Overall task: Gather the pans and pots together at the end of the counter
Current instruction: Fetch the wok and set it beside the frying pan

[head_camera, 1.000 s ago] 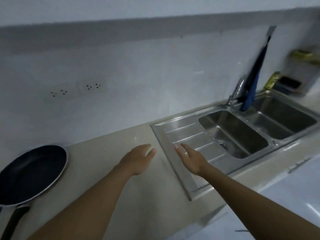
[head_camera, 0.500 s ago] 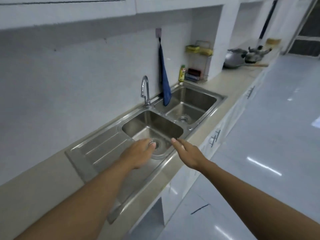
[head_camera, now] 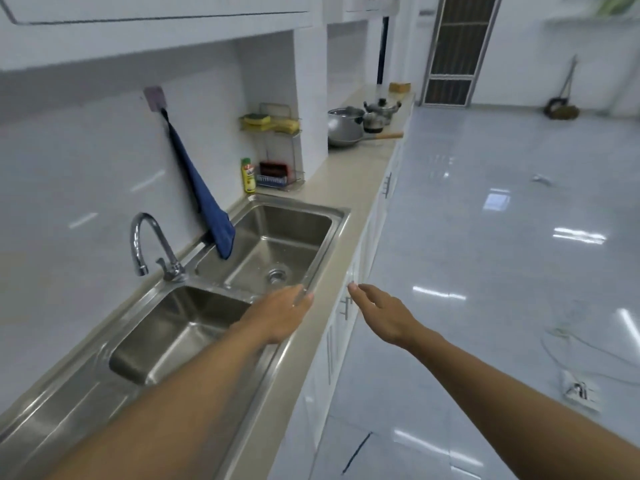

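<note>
Pots point(head_camera: 379, 112), pan point(head_camera: 341, 133) at counter's point(head_camera: 346, 174) far end, well beyond both hands. Left hand point(head_camera: 280, 317) over sink point(head_camera: 341, 216) rim, right hand point(head_camera: 384, 317) off front edge; both loosely spread.

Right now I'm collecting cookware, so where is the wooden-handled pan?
In the head view, upper centre, the wooden-handled pan sits far down the counter, beyond the sink and sponge rack, just in front of the lidded pots.

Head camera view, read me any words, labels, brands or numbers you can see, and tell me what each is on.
No text is legible anywhere.
Label on the yellow bottle beside the sink: too blurred to read.
Brown box at the far end of the counter: any print too small to tell.
</note>
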A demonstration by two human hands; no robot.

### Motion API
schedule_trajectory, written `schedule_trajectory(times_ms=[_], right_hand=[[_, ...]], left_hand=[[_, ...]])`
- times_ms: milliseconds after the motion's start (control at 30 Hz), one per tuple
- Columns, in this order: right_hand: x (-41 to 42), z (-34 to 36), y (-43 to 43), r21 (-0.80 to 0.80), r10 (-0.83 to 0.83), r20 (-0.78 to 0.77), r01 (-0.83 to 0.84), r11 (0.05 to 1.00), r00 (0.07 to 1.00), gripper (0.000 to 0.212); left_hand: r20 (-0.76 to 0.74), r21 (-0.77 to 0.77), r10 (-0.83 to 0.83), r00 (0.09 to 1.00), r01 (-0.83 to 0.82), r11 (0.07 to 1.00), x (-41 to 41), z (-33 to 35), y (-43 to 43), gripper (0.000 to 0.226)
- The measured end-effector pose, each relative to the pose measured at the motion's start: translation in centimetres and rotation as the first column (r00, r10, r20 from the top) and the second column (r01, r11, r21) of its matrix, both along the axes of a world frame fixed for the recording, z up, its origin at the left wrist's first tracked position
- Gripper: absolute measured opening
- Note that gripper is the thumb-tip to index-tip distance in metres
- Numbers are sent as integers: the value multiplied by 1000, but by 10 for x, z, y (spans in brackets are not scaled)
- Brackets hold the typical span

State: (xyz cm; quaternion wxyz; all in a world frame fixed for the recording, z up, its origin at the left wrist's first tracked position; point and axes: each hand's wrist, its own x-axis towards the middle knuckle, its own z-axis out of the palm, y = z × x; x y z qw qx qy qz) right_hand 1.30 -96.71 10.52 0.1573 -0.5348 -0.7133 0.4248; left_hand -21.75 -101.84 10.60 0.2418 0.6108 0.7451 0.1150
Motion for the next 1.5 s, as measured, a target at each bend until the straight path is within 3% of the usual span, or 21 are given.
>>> schedule_trajectory(times_ms=[167, 333, 533, 833, 1133, 1300, 1500], right_hand=[[31, -5, 65, -11, -110, -17, 110, 994, 994, 95], [66, -12, 135, -2, -157, -18, 157, 988, 987, 106], [117, -11, 237, 5, -162, -25, 162, 987, 986, 117], [173, -3, 377, 8, -120, -16, 120, 993, 993, 103], [188, -5, 514, 25, -128, -6, 128, 991, 992, 93], [185, 1, 592, 19, -155, 4, 154, 988, 988, 98], [192, 4, 679, 16, -229, -39, 230, 973, 973, 93]], left_hand=[[41, -3, -100, 994, 100, 995, 23, -2, 86, 70], [30, 23, -169, 985, 169, 985, 69, -6, 170, 60], [24, -3, -162, 987, 162, 987, 114, -9, 272, 72], [50, -21, -105, 993, 106, 994, 167, -7, 400, 92], [-6, 20, -147, 989, 147, 989, 183, -9, 546, 76], [-30, 18, -205, 978, 205, 979, 175, -4, 632, 69], [-30, 27, -200, 979, 201, 979, 176, 6, 730, 70]])
